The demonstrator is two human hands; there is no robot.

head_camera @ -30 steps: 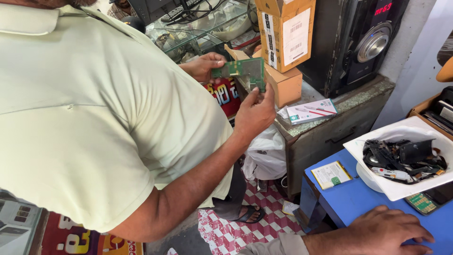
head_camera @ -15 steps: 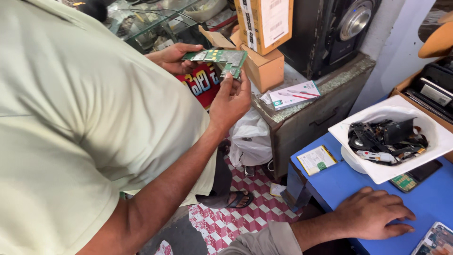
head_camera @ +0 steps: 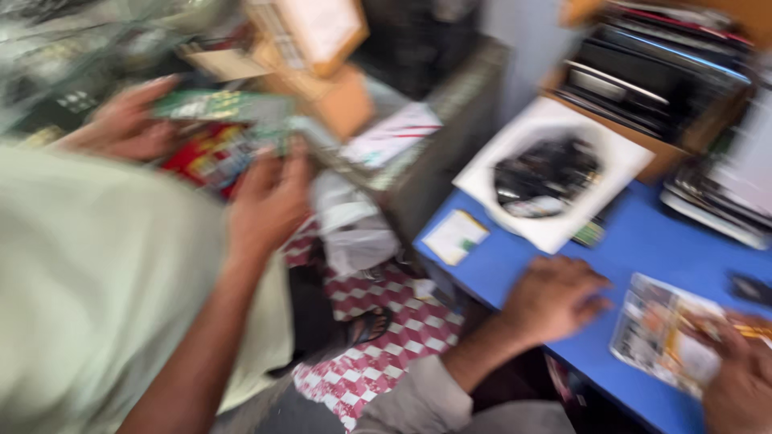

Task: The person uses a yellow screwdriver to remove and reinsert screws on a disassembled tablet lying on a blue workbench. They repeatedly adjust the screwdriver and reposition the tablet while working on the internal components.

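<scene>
Pale sheet [head_camera: 663, 337] with a crowd of coloured print lies on the blue surface [head_camera: 643, 241], near its front edge. My right hand [head_camera: 740, 378] rests on the sheet's right end; motion blur hides the fingers, so I cannot tell whether that grip is clenched or loose. My left hand [head_camera: 555, 301] lies just left of the sheet, palm down, grasping nothing. I judge it best to pin the sheet flat with the right and keep the left steady.

Behind the sheet sits a square white tray [head_camera: 619, 161] of dark tangled parts, and left of it a small cream card [head_camera: 454, 235]. On the grey cabinet [head_camera: 434, 173] lies a white paper [head_camera: 392, 135] with red stripes, with a brown carton [head_camera: 314, 32] bearing a white label beyond. Another person holds a green board [head_camera: 225, 104].
</scene>
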